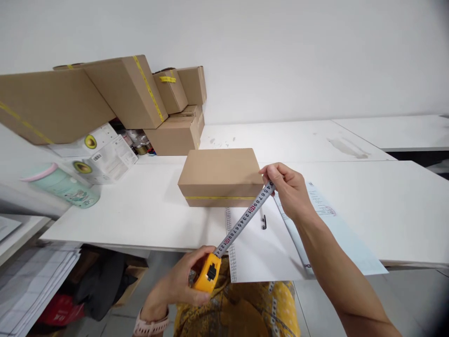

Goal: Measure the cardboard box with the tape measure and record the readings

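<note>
My left hand [180, 281] is closed around the yellow case of a tape measure [207, 273], held below the table's front edge. Its blade [245, 217] is pulled out and runs up to the right. My right hand [287, 187] pinches the blade's end beside the right front corner of a small cardboard box [220, 175] with a yellow tape band. The box lies flat on the white table [140, 210]. Under the blade lies a spiral notebook [259, 252] with a pen [263, 220] on it.
A printed sheet [343, 238] lies to the right of the notebook. Several larger cardboard boxes [119, 93] are stacked at the back left, with white avocado-print packages [105, 154] and a green tumbler [63, 185] beside them. More white tables [386, 131] stand behind.
</note>
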